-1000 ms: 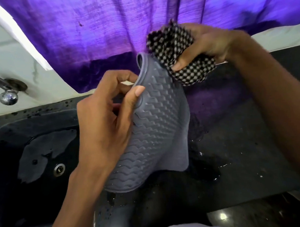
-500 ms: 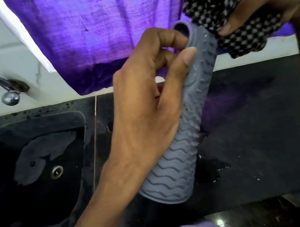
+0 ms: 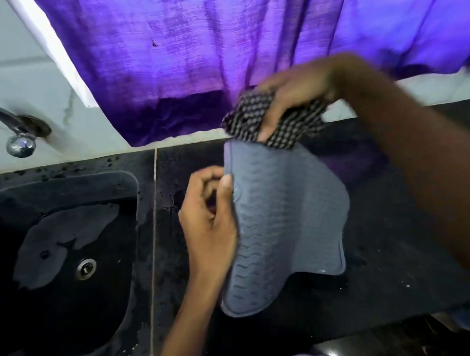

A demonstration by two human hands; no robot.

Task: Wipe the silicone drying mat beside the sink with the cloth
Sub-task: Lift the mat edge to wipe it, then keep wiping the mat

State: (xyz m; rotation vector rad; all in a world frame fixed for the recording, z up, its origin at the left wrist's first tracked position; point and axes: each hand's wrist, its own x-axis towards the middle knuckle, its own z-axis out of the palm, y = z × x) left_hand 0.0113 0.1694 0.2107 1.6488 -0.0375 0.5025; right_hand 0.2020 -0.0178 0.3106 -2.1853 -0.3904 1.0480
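Black countertop [image 3: 378, 266], wet patches, inset sink [image 3: 123, 183]

The left grip [image 3: 206, 221] pinches the left edge of the mat [image 3: 283, 216], thumb on its front, fingers curled behind. The right grip [image 3: 297, 95], forearm entering from the mat's right, clutches the cloth [image 3: 304, 122] at the mat's top edge.

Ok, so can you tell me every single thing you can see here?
grey ribbed silicone drying mat: one, grey, held over the countertop, right of the sink
black-and-white checked cloth: one, bunched at the mat's top edge
black sink: one, black, left, wet inside
round metal drain: one, silver, in the sink's bottom
shiny metal tap: one, silver, far left, above the sink
black countertop: one, black, wet in spots
purple curtain: one, purple, hanging behind
white wall: one, white, upper left
left hand: one, pinches the mat's left edge
right hand: one, grips the cloth
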